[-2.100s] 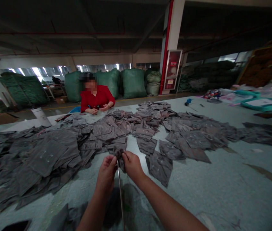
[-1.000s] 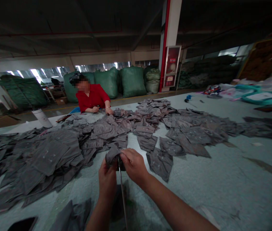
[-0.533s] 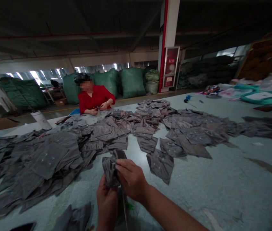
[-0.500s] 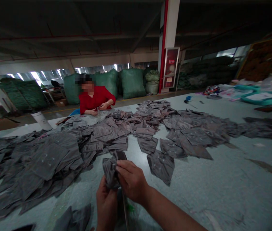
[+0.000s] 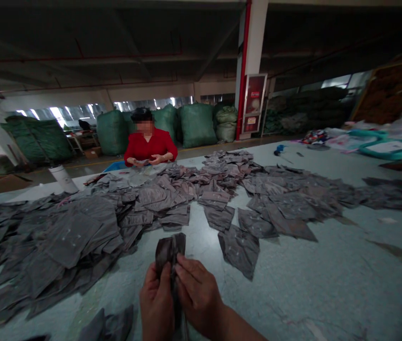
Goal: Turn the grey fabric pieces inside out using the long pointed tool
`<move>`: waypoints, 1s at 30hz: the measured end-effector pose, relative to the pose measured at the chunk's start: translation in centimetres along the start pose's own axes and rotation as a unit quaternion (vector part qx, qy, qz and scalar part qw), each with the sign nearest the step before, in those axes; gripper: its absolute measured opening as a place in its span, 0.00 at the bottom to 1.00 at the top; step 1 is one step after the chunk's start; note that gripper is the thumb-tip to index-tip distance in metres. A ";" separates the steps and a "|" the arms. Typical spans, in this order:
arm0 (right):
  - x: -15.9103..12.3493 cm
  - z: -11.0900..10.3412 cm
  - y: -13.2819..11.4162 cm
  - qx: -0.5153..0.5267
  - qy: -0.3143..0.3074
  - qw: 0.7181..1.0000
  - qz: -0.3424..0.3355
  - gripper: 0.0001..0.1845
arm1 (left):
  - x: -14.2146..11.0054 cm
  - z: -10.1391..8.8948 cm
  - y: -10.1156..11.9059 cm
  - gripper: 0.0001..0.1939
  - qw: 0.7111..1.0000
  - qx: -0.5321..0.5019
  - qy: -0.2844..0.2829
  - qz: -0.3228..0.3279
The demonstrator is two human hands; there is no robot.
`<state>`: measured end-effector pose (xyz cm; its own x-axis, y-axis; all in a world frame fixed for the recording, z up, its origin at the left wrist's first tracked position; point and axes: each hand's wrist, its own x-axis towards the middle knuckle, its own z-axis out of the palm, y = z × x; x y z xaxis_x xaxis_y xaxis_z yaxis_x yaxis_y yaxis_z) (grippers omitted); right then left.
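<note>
Left hand: the left hand (image 5: 156, 300), at the bottom centre of the frame, pinches the grey fabric piece between thumb and fingers.
Right hand: the right hand (image 5: 199, 293), just beside it, grips the same fabric from the right, its fingertips on the cloth.
Grey fabric piece (image 5: 165, 248): bottom centre, held up between both hands above the bench (image 5: 311, 274), its folded upper end rising past the fingertips.
Metal rod (image 5: 185, 329): partly visible at the bottom edge, between the wrists; its upper end is hidden.
Left heap: overlapping grey fabric panels (image 5: 69, 232) spread across the left of the frame.
Loose panel (image 5: 240, 248): lies flat right of centre, small pale marks on it.
Co-worker: a person in a red top (image 5: 151, 147), upper left of centre, at the bench's far edge, forearms forward.
Bottle: a white bottle (image 5: 63, 179) leans in view at left, behind the heap.
Background: green sacks (image 5: 197, 124) at upper centre.
</note>
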<state>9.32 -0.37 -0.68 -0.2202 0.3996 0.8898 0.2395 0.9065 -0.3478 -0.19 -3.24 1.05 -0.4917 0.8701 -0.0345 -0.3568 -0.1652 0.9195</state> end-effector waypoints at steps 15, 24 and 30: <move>1.6 0.5 0.1 0.019 0.001 0.996 0.083 0.15 | 2.0 0.9 2.0 0.15 0.994 0.064 0.048 0.070; -0.5 0.5 -1.2 0.031 0.052 0.998 0.021 0.17 | -0.9 -1.4 -1.5 0.20 0.990 -0.101 0.046 -0.088; -0.6 0.3 -1.1 0.055 0.050 0.997 0.030 0.15 | -0.2 -5.3 -3.1 0.16 0.997 -0.034 0.059 -0.041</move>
<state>8.88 -1.59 -0.89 -0.1114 0.4430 0.8896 0.1426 0.8930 -0.4269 -3.20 -5.31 -3.82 -0.5482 0.8214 -0.1574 -0.4495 -0.1307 0.8837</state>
